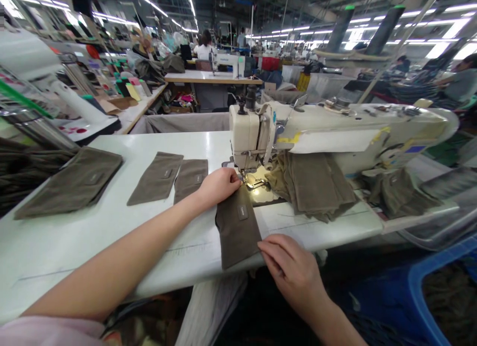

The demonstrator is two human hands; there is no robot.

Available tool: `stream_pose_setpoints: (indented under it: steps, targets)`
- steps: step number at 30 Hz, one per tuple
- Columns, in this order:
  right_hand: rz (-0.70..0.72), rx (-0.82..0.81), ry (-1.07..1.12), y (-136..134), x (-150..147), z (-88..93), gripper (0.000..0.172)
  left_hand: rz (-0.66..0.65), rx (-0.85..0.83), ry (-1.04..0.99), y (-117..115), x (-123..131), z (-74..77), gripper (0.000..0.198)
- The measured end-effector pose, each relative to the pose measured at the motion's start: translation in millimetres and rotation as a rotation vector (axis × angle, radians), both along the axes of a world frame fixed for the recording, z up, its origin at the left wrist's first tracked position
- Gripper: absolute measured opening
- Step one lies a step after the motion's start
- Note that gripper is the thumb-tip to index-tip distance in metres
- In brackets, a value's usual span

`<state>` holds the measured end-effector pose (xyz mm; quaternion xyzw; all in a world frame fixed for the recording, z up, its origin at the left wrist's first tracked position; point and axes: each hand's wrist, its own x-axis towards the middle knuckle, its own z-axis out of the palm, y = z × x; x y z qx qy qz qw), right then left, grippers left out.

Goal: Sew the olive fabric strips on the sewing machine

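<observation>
The left hand (219,186) lies unclenched at the upper end of an olive-brown fabric panel (237,231), its fingertips (236,178) pressing down just beside the presser foot (253,183). The right hand (286,266) rests near the panel's lower corner, fingers (270,249) extended along its edge; whether they pinch the cloth or only touch it cannot be told. The panel lies on the white sewing table (112,236), its upper end at the presser foot and a small sewn-on label (243,212) facing up. The step in hand appears to be guiding this panel at the needle, and its position calls for both hands to keep it flat and aligned. Above the foot stands the head of an industrial sewing machine (244,132). To the right, a loose stack of folded panels (316,187) lies against the machine, and a further heap (400,194) lies beyond it. To the left lie two flat panels (156,179) (191,179), a larger panel (70,182) and a dark stack of cloth (22,172). A blue crate (413,306) sits below the table at lower right. Farther off, a co-worker (204,50) sits by another sewing machine (228,62).
</observation>
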<state>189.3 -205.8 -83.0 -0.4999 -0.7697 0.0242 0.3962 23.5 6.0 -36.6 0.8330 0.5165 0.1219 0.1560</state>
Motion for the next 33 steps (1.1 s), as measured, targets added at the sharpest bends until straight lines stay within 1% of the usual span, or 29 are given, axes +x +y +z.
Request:
stream_pose_setpoints:
  steps: [8,15,30,33]
  targets:
    - [0.028,-0.078,-0.09,1.5,-4.5,5.1,0.029,0.024,-0.006,0.002,2.9,1.1,-0.7,0.019]
    - [-0.01,-0.076,-0.056,4.0,-6.9,1.9,0.021,0.041,-0.02,0.008,5.3,2.0,0.5,0.019]
    - [0.021,-0.147,-0.164,7.3,-8.5,10.6,0.023,0.049,-0.03,0.002,11.7,2.4,-2.7,0.018]
    - [0.022,-0.15,-0.178,9.2,-7.9,11.9,0.022,0.069,-0.028,0.017,13.8,2.8,-3.3,0.019]
